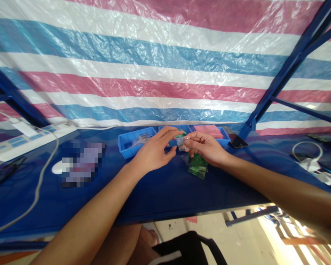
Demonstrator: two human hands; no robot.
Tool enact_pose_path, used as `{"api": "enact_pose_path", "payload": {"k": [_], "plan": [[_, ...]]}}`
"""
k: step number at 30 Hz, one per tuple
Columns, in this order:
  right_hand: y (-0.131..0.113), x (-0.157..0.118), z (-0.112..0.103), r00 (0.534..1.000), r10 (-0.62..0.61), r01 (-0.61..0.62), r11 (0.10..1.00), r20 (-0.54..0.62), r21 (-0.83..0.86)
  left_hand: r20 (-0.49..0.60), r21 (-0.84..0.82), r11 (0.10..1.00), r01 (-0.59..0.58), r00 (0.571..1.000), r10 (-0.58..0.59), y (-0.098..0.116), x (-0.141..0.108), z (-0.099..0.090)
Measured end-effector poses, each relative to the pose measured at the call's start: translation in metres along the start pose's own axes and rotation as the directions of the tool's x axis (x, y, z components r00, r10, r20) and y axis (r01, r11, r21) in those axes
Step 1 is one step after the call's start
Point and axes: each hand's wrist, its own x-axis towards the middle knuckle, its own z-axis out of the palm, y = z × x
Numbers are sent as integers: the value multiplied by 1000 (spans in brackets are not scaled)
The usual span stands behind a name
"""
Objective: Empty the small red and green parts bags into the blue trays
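Three blue plastic bins stand in a row at the back of the blue surface [165, 195]. Left bin [129, 151]: clear packets inside, contents too small to make out. Middle bin [175, 127]: partly hidden behind the left hand [154, 151], some green showing. Right bin [225, 138]: pink packets [208, 130]. Right hand [208, 147] pinches a small clear packet [181, 143] between thumb and fingers, held up in front of the middle bin. Left hand's fingers spread, thumb apart, tips just beside that packet; cannot tell whether they touch it. Below the right hand, green packets [198, 168] lie loose on the surface. Black phone-like object [239, 142] just right of the right bin. Striped tarp [160, 55] hangs behind; white cable [39, 184] runs along the left.
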Motion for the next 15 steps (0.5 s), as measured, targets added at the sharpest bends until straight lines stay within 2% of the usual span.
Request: {"api": "enact_pose_path", "payload": {"k": [3, 6, 9, 15], "plan": [[-2, -1, 1, 999, 42, -42, 997, 6, 60, 17, 112, 984, -136, 991, 135, 0, 0, -1], [-4, -2, 2, 996, 85, -88, 993, 31, 78, 15, 102, 976, -191, 982, 191, -2, 1, -1], [-5, -3, 4, 994, 95, -99, 992, 48, 77, -17, 69, 983, -168, 985, 169, -1, 2, -1], [-10, -6, 6, 995, 57, -58, 998, 77, 11, -70, 2, 999, -43, 997, 43, 3, 3, -3]]}}
